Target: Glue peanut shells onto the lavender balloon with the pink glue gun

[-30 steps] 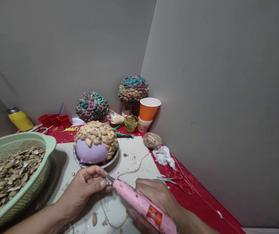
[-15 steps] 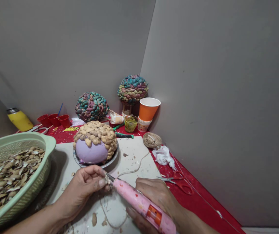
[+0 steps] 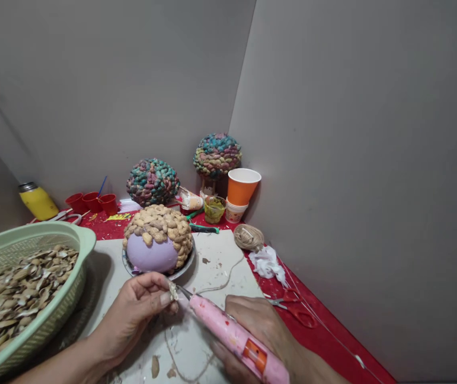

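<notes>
My left hand (image 3: pixel 140 304) pinches a small pale nut shell (image 3: pixel 173 291) between thumb and fingertips. In my right hand (image 3: pixel 260 325) is a pink hot glue gun (image 3: pixel 228 328), whose metal nozzle (image 3: pixel 183 292) points at the shell from just to its right. Behind the left hand, a lilac balloon-like ball (image 3: pixel 151 254) rests in a metal dish (image 3: pixel 190 261). Tan peanut shells (image 3: pixel 162 221) cover its top and right side; the front left is bare. Fingers of my right hand are partly hidden by the gun.
A green basket (image 3: pixel 86 240) of shells (image 3: pixel 24 293) stands left. Twine (image 3: pixel 249 237), white plastic (image 3: pixel 268 264) and red-handled scissors (image 3: pixel 302 314) lie right. Two coloured shell balls (image 3: pixel 153 181), red cups (image 3: pixel 108 204), an orange cup (image 3: pixel 244 188) and a yellow bottle (image 3: pixel 38 201) line the back.
The glue gun's nozzle has drawn back slightly to the right from the shell. My left hand keeps its pinch. The view has tilted up a little.
</notes>
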Action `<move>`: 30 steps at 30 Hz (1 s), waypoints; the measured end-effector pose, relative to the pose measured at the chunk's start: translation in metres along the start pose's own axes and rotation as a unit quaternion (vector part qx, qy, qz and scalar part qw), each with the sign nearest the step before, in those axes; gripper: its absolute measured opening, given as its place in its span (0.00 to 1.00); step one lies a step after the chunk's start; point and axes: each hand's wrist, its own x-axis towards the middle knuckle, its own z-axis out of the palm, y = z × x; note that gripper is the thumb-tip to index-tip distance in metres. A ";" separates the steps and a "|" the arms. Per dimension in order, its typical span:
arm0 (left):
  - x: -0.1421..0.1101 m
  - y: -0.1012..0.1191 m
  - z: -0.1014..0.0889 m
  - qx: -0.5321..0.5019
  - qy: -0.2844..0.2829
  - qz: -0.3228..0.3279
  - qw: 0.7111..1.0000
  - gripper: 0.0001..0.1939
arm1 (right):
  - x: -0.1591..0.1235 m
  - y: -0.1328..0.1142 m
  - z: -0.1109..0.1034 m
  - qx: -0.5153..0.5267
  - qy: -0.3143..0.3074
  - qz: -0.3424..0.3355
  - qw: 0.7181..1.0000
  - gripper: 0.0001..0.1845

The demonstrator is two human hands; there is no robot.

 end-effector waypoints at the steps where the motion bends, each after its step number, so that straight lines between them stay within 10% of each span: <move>1: -0.001 0.000 0.000 -0.002 0.001 0.005 1.000 0.09 | 0.000 0.001 -0.003 0.004 0.004 0.004 1.000 0.16; 14: -0.028 0.028 0.011 0.054 0.011 0.115 0.992 0.13 | -0.002 0.060 -0.010 -0.129 -0.185 0.294 0.929 0.10; 22: -0.073 0.086 0.007 0.191 0.072 0.159 0.966 0.09 | 0.000 0.058 -0.030 -0.103 -0.253 0.311 0.910 0.10; 25: -0.076 0.111 0.008 0.300 0.083 0.241 0.919 0.06 | 0.018 0.051 -0.041 -0.061 -0.203 0.282 0.936 0.12; 30: -0.038 0.136 -0.004 0.501 0.047 0.412 0.760 0.06 | 0.072 0.038 -0.030 0.042 -0.023 0.194 0.980 0.19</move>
